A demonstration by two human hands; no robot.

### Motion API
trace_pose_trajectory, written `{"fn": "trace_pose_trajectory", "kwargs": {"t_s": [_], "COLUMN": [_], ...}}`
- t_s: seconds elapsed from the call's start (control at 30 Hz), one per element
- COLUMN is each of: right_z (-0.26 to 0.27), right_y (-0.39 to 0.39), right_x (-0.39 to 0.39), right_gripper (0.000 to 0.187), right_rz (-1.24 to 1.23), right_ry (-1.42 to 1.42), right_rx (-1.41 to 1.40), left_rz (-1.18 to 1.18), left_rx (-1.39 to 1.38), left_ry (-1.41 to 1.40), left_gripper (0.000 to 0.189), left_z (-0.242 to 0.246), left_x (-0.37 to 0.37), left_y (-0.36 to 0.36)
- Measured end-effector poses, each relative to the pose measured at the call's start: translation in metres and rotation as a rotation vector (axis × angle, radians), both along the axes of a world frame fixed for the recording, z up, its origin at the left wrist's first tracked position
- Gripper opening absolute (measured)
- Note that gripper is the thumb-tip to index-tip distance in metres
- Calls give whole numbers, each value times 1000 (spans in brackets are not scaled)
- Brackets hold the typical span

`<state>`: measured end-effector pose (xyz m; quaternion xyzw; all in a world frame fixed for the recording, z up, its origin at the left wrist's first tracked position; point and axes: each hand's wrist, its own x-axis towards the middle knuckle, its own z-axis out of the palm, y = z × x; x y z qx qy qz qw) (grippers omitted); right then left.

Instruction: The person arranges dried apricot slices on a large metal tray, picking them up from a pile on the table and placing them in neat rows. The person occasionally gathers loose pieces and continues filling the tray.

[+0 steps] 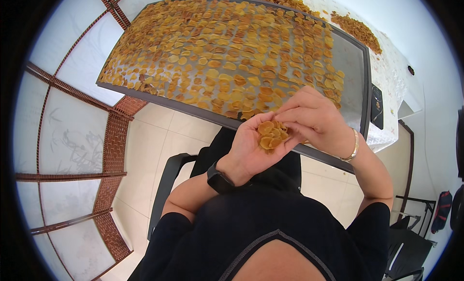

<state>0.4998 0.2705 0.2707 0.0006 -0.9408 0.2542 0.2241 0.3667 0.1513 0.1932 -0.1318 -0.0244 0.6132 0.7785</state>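
Observation:
My left hand point(253, 146) is palm up at the near edge of a framed mesh screen point(349, 81), cupping a small heap of thin, dried yellow-brown slices point(272, 136). My right hand point(313, 119) is bent over that heap from the right, thumb and fingers pinched together at the left fingertips; whether a slice is between them is hidden. Many similar dried slices point(224, 63) lie in rough rows across the screen, more crowded towards its far left. The right end of the screen shows bare mesh.
Beyond the screen, piles of slices point(357, 30) lie on a patterned white tablecloth point(395, 78). A black phone-like device point(377, 107) is beside the frame's right edge. A folding screen with woven borders point(116, 136) stands left. A black chair point(409, 248) is at lower right.

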Motion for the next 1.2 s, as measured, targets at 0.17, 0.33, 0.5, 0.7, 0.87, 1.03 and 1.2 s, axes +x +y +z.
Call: {"fn": "trace_pose_trajectory", "kwargs": {"t_s": [0.17, 0.33, 0.5, 0.7, 0.87, 1.03, 1.2], "right_z": [2, 3, -2, -8, -6, 10, -1], "right_y": [4, -2, 1, 5, 8, 27, 95], "right_x": [7, 9, 12, 15, 25, 44, 73], "right_gripper": [22, 18, 15, 20, 13, 8, 8], "right_rz": [-54, -16, 24, 30, -21, -243, -599], "right_ry": [-37, -55, -81, -62, -74, -110, 117], "right_rx": [6, -21, 32, 75, -153, -383, -551], "left_rz": [-17, -12, -1, -16, -13, 0, -5], "left_rx": [18, 31, -2, 33, 17, -37, -47], "left_ry": [5, -3, 48, 43, 37, 36, 0], "left_gripper": [40, 46, 47, 47, 48, 48, 49], "left_z": [7, 9, 12, 6, 9, 9, 9], "left_x": [-3, -2, -2, -2, -1, -3, -2], "left_y": [-2, -4, -4, -3, -3, -3, -2]}}
